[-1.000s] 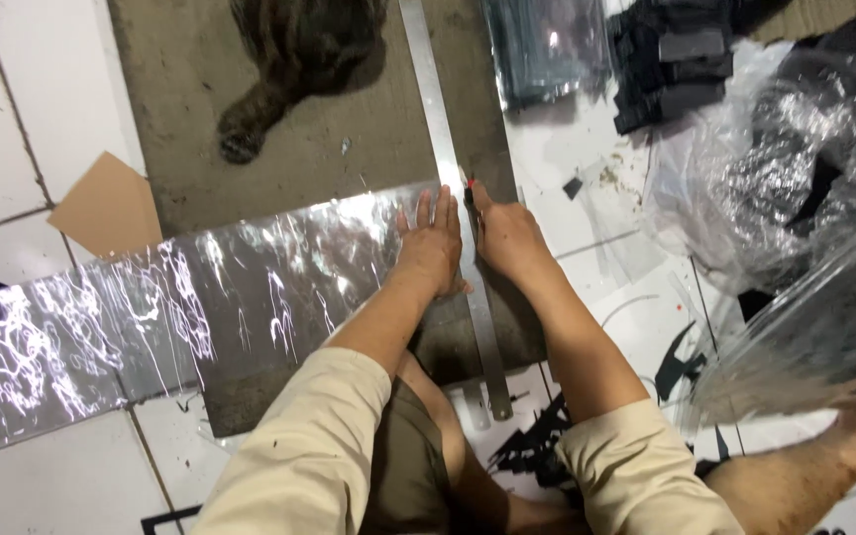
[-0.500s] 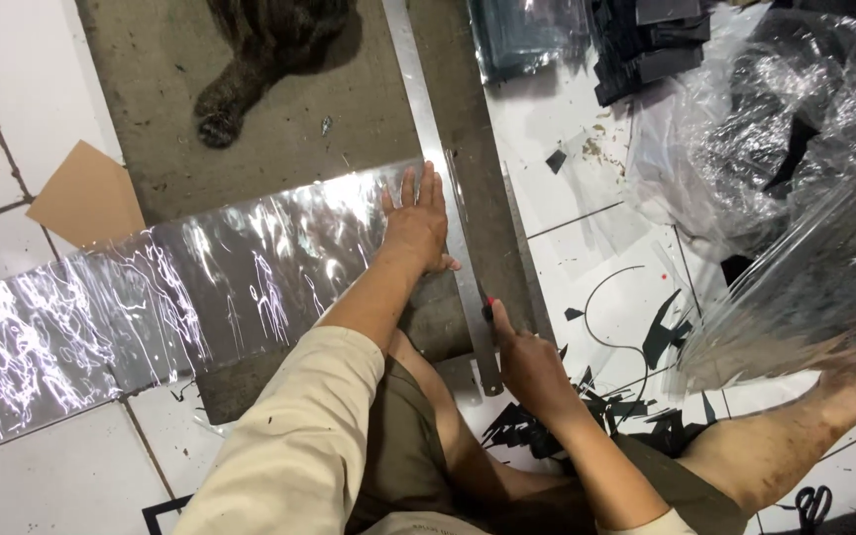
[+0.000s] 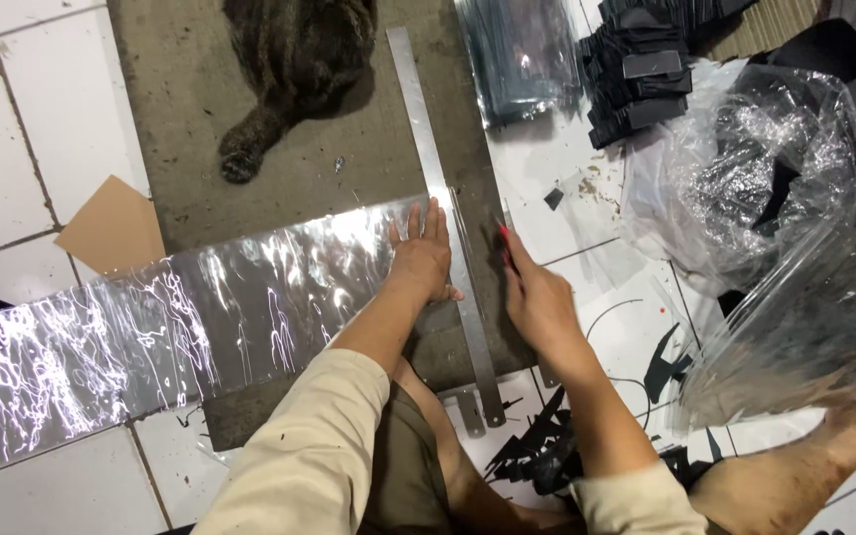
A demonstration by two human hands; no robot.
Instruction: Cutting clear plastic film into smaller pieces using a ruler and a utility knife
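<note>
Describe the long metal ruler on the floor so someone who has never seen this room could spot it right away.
Start at the grey-brown mat laid over the white floor tiles, where a dark furry animal lies. Along the mat's right side runs the long, flat silver metal ruler, passing beside the left hand. Unlike the wide shiny clear plastic sheet that it crosses, it is narrow, stiff and dull.

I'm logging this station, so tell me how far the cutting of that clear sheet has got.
Set up: the clear sheet lies on the grey mat with the metal ruler across its end. In hand: the left hand presses sheet and ruler flat; the right hand brings a red-tipped tool to the ruler's edge. Left: no cut shows yet.
</note>
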